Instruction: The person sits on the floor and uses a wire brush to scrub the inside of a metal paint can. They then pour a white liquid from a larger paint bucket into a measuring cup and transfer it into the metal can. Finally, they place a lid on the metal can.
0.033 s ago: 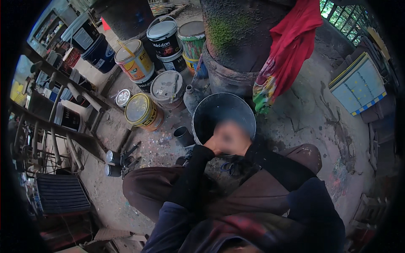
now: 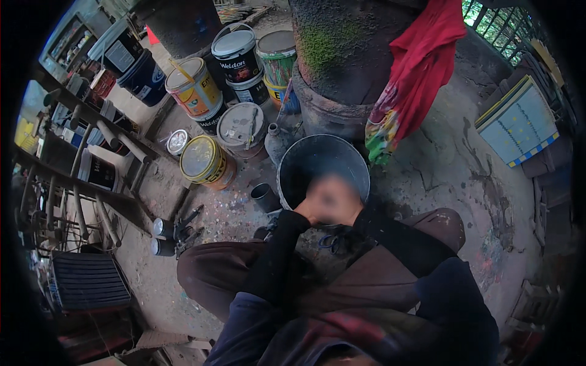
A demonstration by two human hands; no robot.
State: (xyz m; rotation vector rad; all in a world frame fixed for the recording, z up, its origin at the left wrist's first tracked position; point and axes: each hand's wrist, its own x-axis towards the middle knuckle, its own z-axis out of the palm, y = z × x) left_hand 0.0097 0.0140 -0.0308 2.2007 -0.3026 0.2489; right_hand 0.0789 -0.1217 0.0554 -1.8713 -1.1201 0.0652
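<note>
A dark round bucket (image 2: 308,160) stands on the floor in front of my crossed legs. My left hand (image 2: 311,210) and my right hand (image 2: 349,208) meet at its near rim, partly over the opening. A blur covers both hands, so the fingers and anything between them are hidden. Black sleeves reach down to both wrists. On the floor below the hands lies a small thing with blue loops (image 2: 330,243), which may be scissors. Left of the bucket are a dark cup (image 2: 265,197) and a grey bottle (image 2: 278,141).
Paint buckets stand at the far left, among them a yellow-rimmed one (image 2: 204,160) and a grey-lidded one (image 2: 241,125). Behind the bucket rises a large mossy pot (image 2: 336,46) draped with a red cloth (image 2: 421,55). Wooden rails (image 2: 91,192) line the left; painted boards (image 2: 519,122) lean right.
</note>
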